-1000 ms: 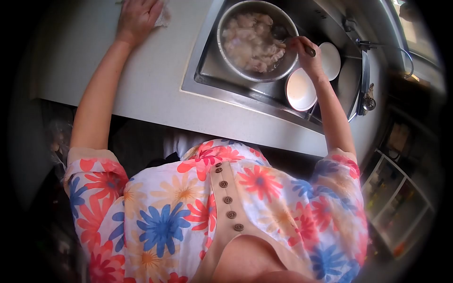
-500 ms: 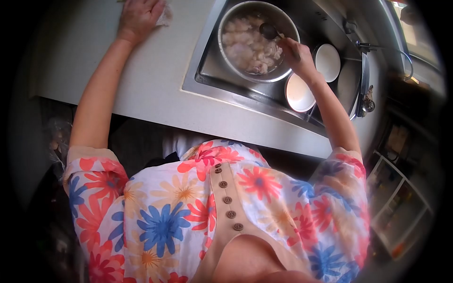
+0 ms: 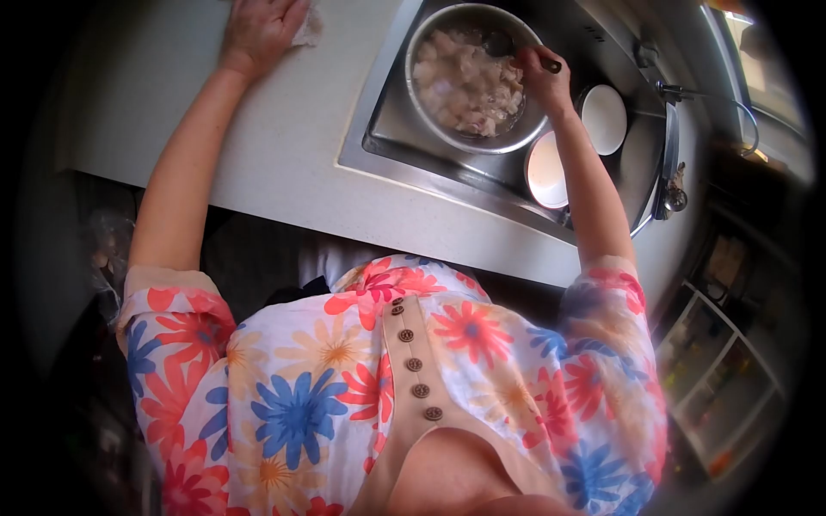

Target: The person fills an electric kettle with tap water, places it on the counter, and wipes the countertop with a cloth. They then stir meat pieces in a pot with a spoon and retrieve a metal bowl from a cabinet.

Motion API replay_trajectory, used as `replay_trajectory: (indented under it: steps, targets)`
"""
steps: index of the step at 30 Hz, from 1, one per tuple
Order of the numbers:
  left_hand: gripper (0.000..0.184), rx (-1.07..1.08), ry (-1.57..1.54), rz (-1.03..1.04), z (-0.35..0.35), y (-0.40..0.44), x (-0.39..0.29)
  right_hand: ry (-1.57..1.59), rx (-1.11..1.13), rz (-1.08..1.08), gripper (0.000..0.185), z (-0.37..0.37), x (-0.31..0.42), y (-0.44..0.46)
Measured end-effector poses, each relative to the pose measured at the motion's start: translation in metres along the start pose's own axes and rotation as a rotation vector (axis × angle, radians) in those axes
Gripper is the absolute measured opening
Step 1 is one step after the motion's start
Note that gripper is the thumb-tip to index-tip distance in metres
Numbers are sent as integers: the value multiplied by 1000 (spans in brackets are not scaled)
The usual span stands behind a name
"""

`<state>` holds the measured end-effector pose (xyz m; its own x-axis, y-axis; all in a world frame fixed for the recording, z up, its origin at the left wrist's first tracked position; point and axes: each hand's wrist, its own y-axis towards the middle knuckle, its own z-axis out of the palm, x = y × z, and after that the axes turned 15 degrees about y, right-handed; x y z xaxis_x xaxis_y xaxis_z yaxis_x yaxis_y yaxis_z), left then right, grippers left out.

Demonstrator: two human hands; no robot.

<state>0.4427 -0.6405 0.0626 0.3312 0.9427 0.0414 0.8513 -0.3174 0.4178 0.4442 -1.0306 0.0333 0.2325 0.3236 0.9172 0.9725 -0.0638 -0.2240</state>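
My right hand (image 3: 545,82) is closed around the handle of a dark spoon (image 3: 497,41), whose bowl dips into a round metal pot (image 3: 419,110). Pale chunks of raw-looking meat (image 3: 469,82) lie in cloudy liquid inside the pot. The pot stands in a steel sink (image 3: 391,129). Over on the counter, my left hand (image 3: 261,36) lies flat, its fingertips partly cut off by the top edge of the view. A small whitish crumpled cloth or paper (image 3: 310,27) shows beside and perhaps under that hand.
Two white bowls, one nearer (image 3: 545,172) and one farther (image 3: 603,120), sit in the sink right of the pot. A faucet (image 3: 701,96) rises at the sink's right edge. The pale counter (image 3: 284,163) runs along the left and front. A white-framed rack (image 3: 718,370) stands at lower right.
My right hand has moved slightly up and turned, so the spoon's handle end now points right. The spoon's bowl sits deeper in the liquid and the meat has shifted. My left hand stays on the counter.
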Motion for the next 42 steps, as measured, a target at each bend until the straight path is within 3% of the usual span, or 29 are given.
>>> replay_trajectory:
  steps: [5, 11, 14, 17, 21, 24, 27, 30, 31, 35, 37, 39, 42]
  targets:
    - [32, -4, 2, 8, 3, 0, -2, -193, 77, -102, 24, 7, -4, 5]
    - [32, -6, -1, 1, 2, -1, -2, 81, 211, 69, 20, -2, 10, -25]
    - [32, -2, 7, -4, 2, 0, -1, -141, 203, -132, 20, 19, -13, -28]
    - [32, 17, -10, -10, 3, 2, -1, -295, 182, -148, 21, 15, -16, -9]
    - [32, 19, 6, -19, 2, -2, -4, -224, 103, -237, 19, -1, 11, -10]
    - [31, -6, 22, 0, 2, 0, -3, 170, 196, -39, 22, 32, 5, -11]
    - [31, -18, 7, 0, 5, -3, -2, -188, 225, -64, 23, 48, -10, -13]
    - [31, -20, -18, -8, 4, 1, -2, -50, 188, -9, 25, 31, 10, -14]
    - [31, -16, -32, -12, 3, 2, -3, -28, 133, 45, 25, 31, 46, -27]
    - [31, 3, -13, -14, -3, 2, -6, 162, 274, -10, 20, 39, 21, -34]
    - [31, -13, -2, -4, 2, 1, -3, -307, 288, -231, 18, 55, -5, -33]
    - [32, -15, 7, 6, 3, -1, -2, -454, 250, -380, 17, 55, -14, -31]
    - [31, -13, 3, 6, 6, 0, -3, -242, 202, -266, 18, 26, -12, -20]
